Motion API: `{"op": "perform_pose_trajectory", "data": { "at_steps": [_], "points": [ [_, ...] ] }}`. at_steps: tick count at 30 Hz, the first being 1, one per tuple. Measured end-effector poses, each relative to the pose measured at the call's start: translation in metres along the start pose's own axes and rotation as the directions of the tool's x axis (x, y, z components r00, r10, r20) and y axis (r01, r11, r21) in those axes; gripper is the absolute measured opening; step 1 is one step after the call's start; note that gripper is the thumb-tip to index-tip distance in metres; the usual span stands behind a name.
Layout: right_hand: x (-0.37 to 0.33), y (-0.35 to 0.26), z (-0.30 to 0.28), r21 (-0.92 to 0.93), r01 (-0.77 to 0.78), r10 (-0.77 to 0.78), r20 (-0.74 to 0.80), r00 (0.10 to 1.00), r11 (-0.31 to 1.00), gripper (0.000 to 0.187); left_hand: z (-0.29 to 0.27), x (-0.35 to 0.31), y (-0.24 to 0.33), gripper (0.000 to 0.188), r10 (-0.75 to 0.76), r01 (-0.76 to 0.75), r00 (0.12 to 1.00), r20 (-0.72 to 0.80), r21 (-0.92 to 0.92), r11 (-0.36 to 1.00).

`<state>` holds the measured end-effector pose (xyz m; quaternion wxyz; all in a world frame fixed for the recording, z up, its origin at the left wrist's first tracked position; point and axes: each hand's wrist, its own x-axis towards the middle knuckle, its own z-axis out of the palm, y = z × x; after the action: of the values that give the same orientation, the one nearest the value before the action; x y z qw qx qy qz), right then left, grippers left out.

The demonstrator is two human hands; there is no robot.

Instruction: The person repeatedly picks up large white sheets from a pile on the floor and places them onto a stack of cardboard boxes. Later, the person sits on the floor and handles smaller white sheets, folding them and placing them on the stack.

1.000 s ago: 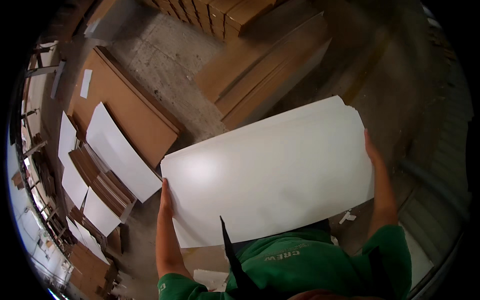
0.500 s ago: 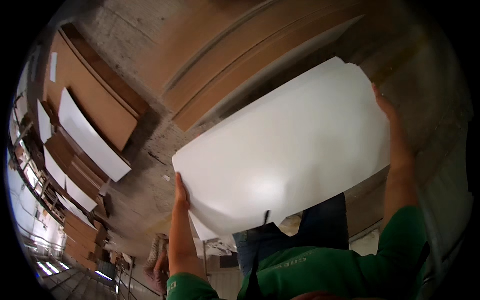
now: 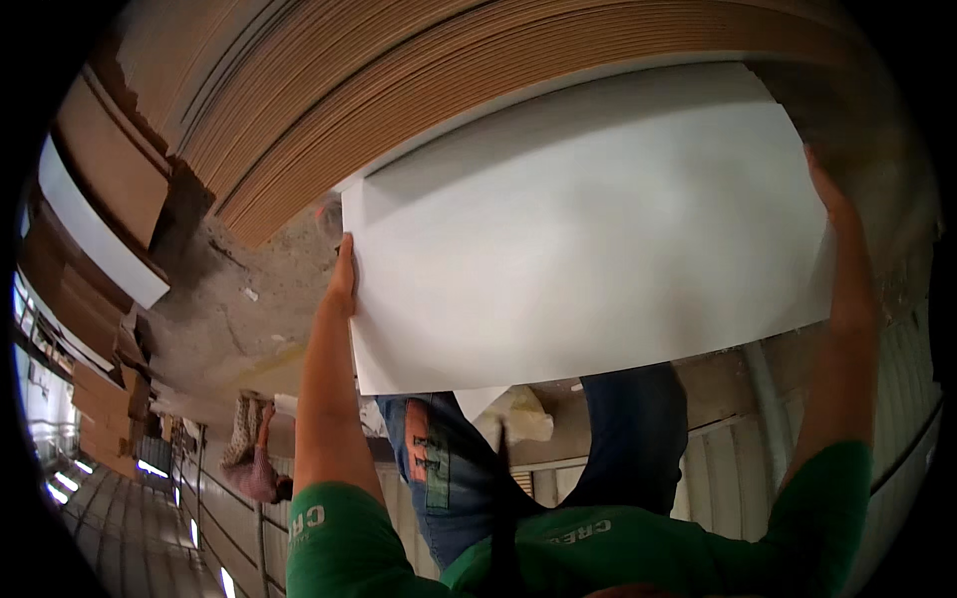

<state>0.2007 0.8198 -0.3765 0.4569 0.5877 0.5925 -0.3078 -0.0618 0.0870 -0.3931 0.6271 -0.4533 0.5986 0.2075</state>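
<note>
Floor point(image 3: 289, 274) beside brown board stack point(image 3: 339, 120) — white panel point(image 3: 578, 249), left fingers point(image 3: 346, 254) and right fingers point(image 3: 819, 177) tight on its ends.

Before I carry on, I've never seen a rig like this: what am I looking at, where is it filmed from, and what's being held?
There's no machine: these are a person's two bare hands. A wide fisheye camera on the head looks down, so straight edges bend. The left hand and right hand hold a large white rectangular panel by its opposite short sides. At the top is a stack of thin brown boards; I can't tell whether they touch. A long white sheet lies far left, beyond bare grey floor.
</note>
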Motion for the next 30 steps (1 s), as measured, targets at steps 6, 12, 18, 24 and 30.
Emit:
{"op": "perform_pose_trajectory", "data": {
  "at_steps": [6, 12, 18, 24, 30],
  "points": [
    [-0.048, -0.038, 0.007, -0.039, 0.026, -0.026, 0.007, 1.000, 0.999, 0.074, -0.042, 0.053, -0.031, 0.085, 0.006, -0.007, 0.999, -0.052, -0.027, 1.000],
    [-0.098, -0.120, 0.009, -0.218, -0.129, 0.146, 0.064, 0.987, 0.967, 0.079, -0.056, 0.013, 0.003, 0.079, 0.067, -0.061, 0.988, 0.141, -0.045, 0.997],
    [-0.054, -0.140, -0.067, -0.648, 0.002, -0.038, -0.041, 0.998, 0.761, 0.073, -0.080, -0.008, 0.040, 0.085, 0.071, -0.079, 0.943, 0.324, 0.013, 0.997],
    [-0.117, -0.187, -0.120, -0.503, 0.095, -0.175, -0.113, 0.978, 0.859, 0.065, -0.093, -0.041, 0.047, 0.097, 0.281, -0.230, 0.921, 0.269, -0.205, 0.951],
    [-0.179, -0.104, -0.110, -0.631, 0.182, -0.643, -0.653, 0.402, 0.754, 0.062, -0.083, -0.072, 0.037, 0.090, 0.399, -0.212, 0.882, 0.252, -0.544, 0.812]
  ]
}}
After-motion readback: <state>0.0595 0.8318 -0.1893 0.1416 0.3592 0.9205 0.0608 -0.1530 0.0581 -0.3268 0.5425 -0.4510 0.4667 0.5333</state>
